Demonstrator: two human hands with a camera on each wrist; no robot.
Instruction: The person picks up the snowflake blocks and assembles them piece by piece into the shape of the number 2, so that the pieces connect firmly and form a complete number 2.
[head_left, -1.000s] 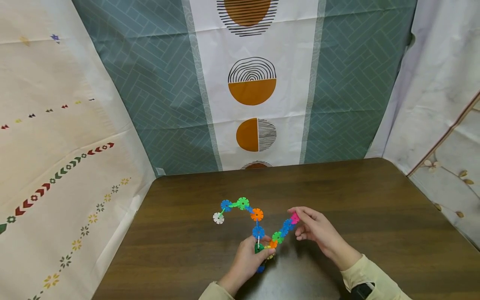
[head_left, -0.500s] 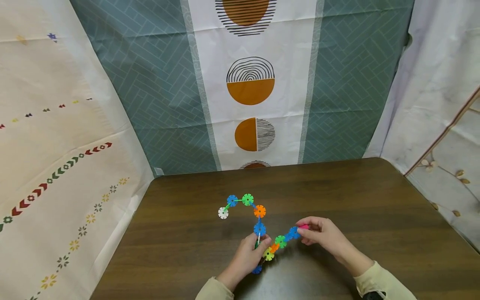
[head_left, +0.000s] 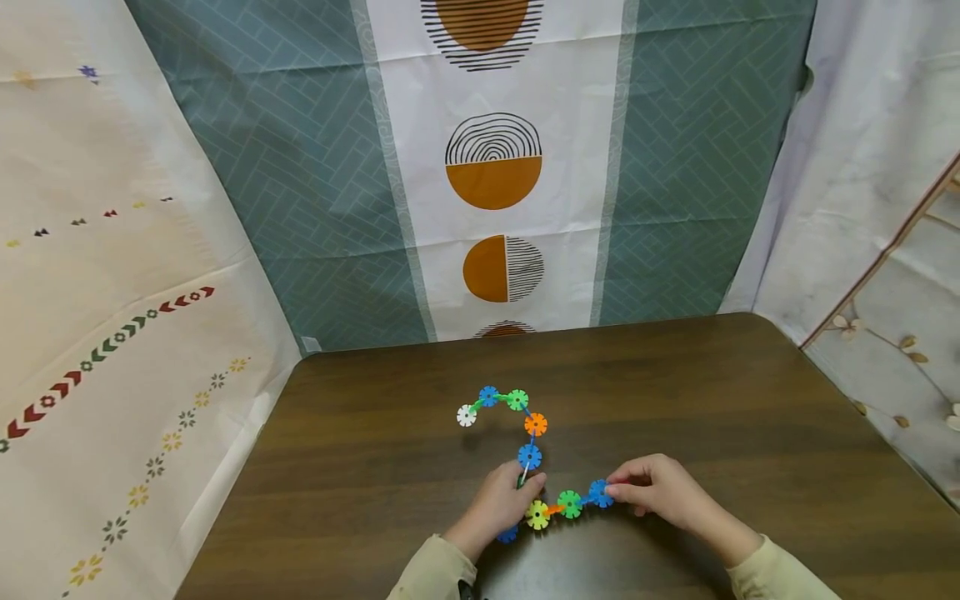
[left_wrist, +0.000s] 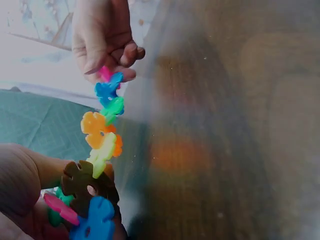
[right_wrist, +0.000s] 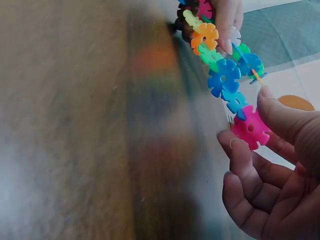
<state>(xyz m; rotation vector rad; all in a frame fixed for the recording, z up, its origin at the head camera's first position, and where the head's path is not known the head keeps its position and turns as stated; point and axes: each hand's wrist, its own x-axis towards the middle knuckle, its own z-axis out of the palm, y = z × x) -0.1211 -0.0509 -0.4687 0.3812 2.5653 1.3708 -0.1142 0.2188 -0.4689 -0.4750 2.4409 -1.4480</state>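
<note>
A chain of notched plastic snowflake discs [head_left: 570,504] in many colours runs through both hands. My left hand [head_left: 497,504] grips its middle, near a dark brown disc [left_wrist: 80,185] and a yellow disc [head_left: 537,514]. From that grip, one arm of the chain curves up and left to a white end disc [head_left: 467,415]. The other arm stretches right through orange, green and blue discs. At its end, my right hand [head_left: 667,496] pinches a pink disc [right_wrist: 250,127] between thumb and fingers; in the head view the fingers hide this disc. Some discs are hidden in the left palm.
A dark brown wooden table [head_left: 375,500] lies beneath the hands. Behind it hangs a teal and white patterned cloth [head_left: 337,208]. Pale patterned cloths hang at the left [head_left: 150,333] and right [head_left: 862,208].
The right hand has moved down and to the right with the pink end, drawing that arm of the chain straighter and lower. The white end has shifted right in view. Left hand keeps its grip.
</note>
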